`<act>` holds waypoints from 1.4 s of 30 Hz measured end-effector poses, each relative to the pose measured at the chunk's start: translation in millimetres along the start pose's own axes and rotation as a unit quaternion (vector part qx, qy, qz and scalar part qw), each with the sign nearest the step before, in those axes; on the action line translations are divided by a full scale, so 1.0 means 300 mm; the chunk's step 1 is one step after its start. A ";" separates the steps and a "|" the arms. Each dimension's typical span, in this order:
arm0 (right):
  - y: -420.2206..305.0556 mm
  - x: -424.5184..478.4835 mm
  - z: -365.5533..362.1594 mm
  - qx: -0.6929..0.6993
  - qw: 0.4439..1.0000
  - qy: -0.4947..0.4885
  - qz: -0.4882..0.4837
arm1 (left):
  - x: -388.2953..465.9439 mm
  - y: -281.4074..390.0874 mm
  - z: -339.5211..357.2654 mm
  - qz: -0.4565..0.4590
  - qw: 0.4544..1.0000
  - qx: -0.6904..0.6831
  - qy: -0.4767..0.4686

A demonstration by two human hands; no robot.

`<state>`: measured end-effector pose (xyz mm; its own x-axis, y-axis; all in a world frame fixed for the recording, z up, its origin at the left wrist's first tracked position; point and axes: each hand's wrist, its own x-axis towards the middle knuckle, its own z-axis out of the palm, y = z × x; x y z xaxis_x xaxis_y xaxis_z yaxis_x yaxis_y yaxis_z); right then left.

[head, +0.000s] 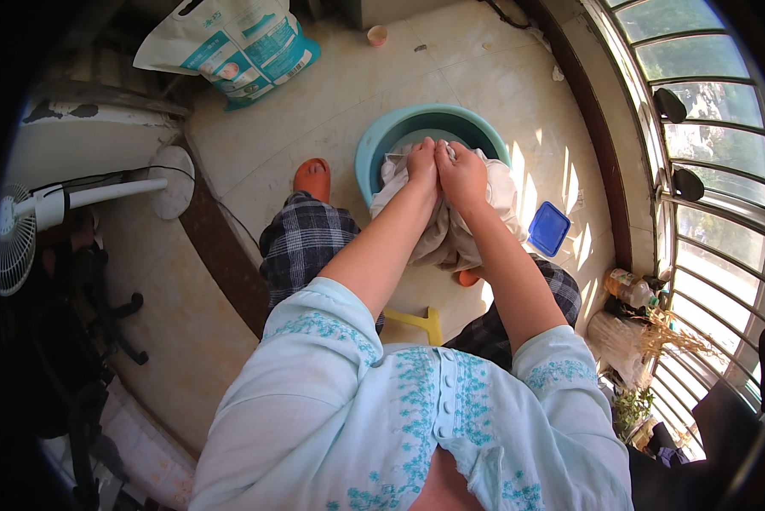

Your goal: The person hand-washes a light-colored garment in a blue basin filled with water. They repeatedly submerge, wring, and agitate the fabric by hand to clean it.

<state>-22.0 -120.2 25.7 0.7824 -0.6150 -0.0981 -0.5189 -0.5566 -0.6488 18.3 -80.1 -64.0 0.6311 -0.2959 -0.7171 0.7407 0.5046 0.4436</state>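
Both fists meet side by side over a teal plastic basin [368, 137] on the tiled floor. My left hand [422, 161] grips a pale, off-white cloth [502, 185]. Close against it, my right hand [464, 174] is closed on the same cloth, and a bit of fabric shows between the two hands. The cloth is bunched and wet-looking; part lies in the basin, and a large fold hangs over the near rim towards my knees. Greyish water [430, 136] seems to show at the far side of the basin. My wrists and the cloth hide the basin's near wall.
A blue plastic lid or tray [549, 228] lies right of the basin. A white-and-teal bag [248, 57] stands at upper left, near a small pink cup [377, 36]. A white fan [18, 236] is at left. Barred windows [708, 140] and a bottle [628, 287] are at right.
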 end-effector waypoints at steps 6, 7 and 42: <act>0.238 0.099 0.047 -0.031 0.989 0.003 0.147 | -0.147 -0.039 0.051 -0.016 0.964 0.267 -0.002; 0.213 0.061 0.045 -0.011 0.990 -0.011 0.142 | -0.137 -0.043 0.024 -0.006 0.963 0.269 -0.002; 0.001 0.035 -0.138 0.193 0.978 0.075 -0.029 | -0.179 0.189 0.172 0.186 0.871 0.426 -0.158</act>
<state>-28.0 -150.0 55.8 0.7321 -0.6799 0.0405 -0.2842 -0.3590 -0.8890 38.5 -77.5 27.4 0.7964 -0.5170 -0.3137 0.2877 -0.1323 0.9485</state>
